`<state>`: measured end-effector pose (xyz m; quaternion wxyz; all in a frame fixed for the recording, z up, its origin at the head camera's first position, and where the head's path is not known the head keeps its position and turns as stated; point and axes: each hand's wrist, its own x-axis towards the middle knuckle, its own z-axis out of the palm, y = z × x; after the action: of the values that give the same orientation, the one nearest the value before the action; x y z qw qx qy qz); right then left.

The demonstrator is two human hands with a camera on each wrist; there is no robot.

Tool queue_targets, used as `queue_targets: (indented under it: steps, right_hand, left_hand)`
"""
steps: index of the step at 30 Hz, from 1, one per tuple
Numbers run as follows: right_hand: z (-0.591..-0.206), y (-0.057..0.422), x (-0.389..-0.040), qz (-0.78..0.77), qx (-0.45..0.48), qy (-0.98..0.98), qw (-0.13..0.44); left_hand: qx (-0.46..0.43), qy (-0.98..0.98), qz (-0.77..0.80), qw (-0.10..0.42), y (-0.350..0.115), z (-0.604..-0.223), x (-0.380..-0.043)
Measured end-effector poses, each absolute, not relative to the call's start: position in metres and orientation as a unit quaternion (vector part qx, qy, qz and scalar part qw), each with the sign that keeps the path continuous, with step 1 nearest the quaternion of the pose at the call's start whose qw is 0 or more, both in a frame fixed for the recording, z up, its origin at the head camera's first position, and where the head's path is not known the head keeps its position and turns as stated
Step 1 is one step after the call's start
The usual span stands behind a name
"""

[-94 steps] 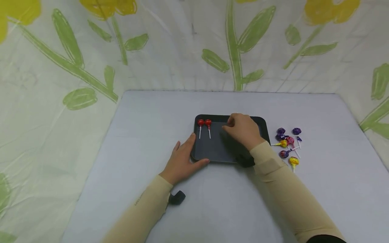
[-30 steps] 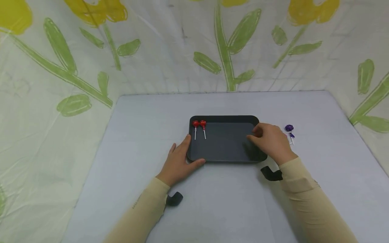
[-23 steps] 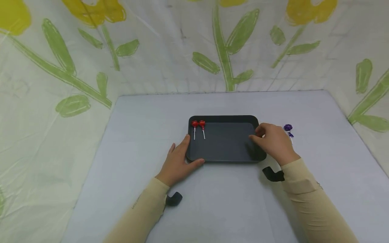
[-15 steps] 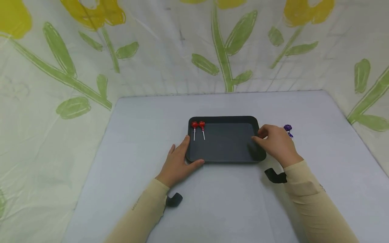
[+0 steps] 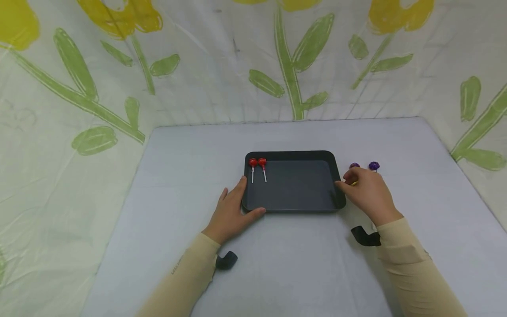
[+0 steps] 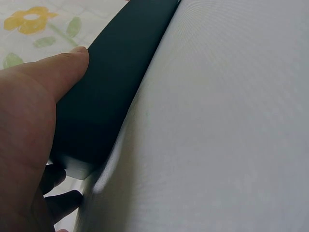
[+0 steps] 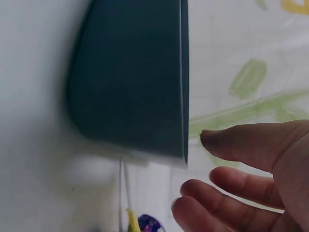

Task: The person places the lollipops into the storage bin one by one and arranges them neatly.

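Observation:
A dark rectangular baking tray (image 5: pixel 293 207) lies on the white table. My left hand (image 5: pixel 233 215) rests at its near left corner, with the thumb along the front rim; in the left wrist view the thumb (image 6: pixel 67 67) touches the tray's outer wall (image 6: pixel 116 72). Two red lollipops (image 5: pixel 253 162) lie side by side in the tray's far left corner, sticks toward me. My right hand (image 5: pixel 370 191) is over the tray's right rim, its fingers loosely bent. In the right wrist view a gap parts thumb and fingers (image 7: pixel 241 183), with nothing held there.
To the right of the tray lie more lollipops, mostly hidden by my right hand: a purple one (image 5: pixel 374 166), another purple one (image 5: pixel 354 165) and a bit of yellow wrapper (image 7: pixel 133 221). Behind the table hangs a flower-patterned sheet (image 5: pixel 222 66).
My right hand has moved from above the tray's middle to its right rim, now hiding most of the loose lollipops. My left hand and the two red lollipops keep their places at the tray.

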<state>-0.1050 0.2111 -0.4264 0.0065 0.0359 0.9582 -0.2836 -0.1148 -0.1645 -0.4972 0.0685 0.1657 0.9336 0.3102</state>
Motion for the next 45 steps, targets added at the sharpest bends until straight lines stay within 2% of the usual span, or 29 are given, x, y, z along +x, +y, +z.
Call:
queue_targets:
  steps: [22, 45]
  right_hand:
    - [-0.438, 0.236, -0.086, -0.257, 0.058, 0.964, -0.028]
    - [-0.444, 0.255, -0.067, -0.242, 0.097, 0.965, 0.005]
  left_hand:
    - [0.169, 0.931, 0.318, 0.067, -0.165, -0.495, -0.115]
    - [0.163, 0.931, 0.318, 0.07, -0.164, -0.497, -0.114]
